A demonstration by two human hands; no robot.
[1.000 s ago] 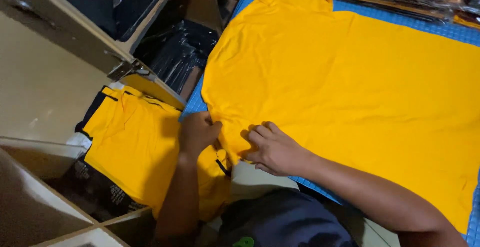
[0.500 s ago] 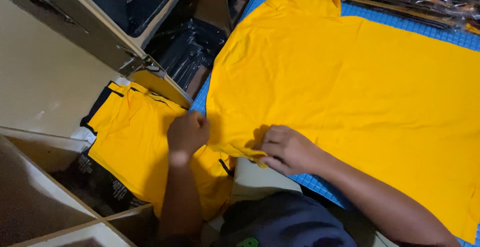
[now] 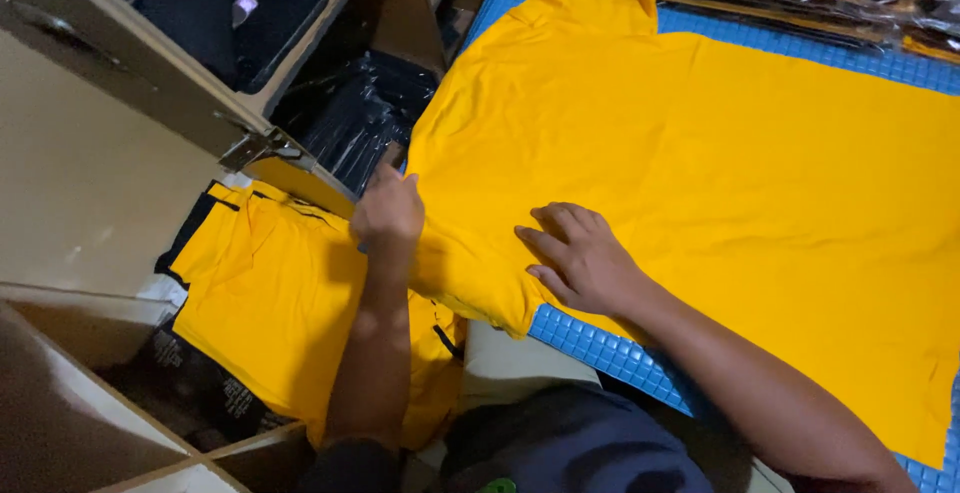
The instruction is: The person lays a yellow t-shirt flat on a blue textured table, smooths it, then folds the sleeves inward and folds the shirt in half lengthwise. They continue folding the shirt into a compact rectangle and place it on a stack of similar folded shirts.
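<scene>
Two hands, left (image 3: pixel 388 211) and right (image 3: pixel 580 256), press one yellow shirt (image 3: pixel 720 153), fingers released.

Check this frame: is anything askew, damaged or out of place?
Nothing damaged. The yellow shirt overhangs the blue mat at its near-left corner, between the left hand and right hand.

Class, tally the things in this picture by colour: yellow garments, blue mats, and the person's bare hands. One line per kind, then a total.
Yellow cloth garments: 2, the spread yellow shirt and the yellow garment with black trim.
Blue gridded mat: 1.
Bare hands: 2, left hand, right hand.
Total: 5.
</scene>
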